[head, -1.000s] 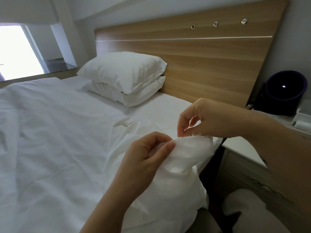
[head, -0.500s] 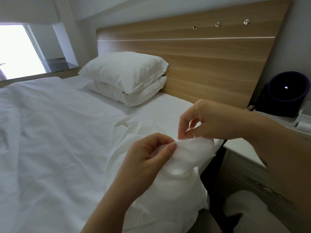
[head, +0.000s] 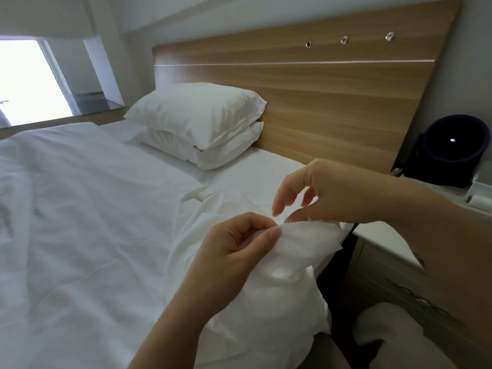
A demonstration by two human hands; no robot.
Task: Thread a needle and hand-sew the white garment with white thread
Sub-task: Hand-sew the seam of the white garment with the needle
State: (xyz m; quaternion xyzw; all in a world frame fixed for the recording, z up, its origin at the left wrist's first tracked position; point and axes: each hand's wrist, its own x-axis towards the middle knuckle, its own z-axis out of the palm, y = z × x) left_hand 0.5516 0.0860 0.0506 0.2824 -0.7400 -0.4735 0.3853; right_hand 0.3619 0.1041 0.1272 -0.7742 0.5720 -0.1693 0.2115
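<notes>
Your left hand (head: pixel 234 251) pinches the raised fold of the crumpled white fabric garment (head: pixel 306 243) between thumb and curled fingers, above the right edge of the white-sheeted bed (head: pixel 80 209). The remaining cloth trails down over that edge. Your right hand (head: pixel 332 193) hovers just above and right of the fold, thumb low against the cloth and forefinger lifted, the two parted and gripping nothing that shows. A thin dark sliver (head: pixel 285 219) between the two thumbs may be the needle; it is too small to tell. The fold's edge runs left to right beneath the right fingertips, so that hand is nearer for the next stitch.
</notes>
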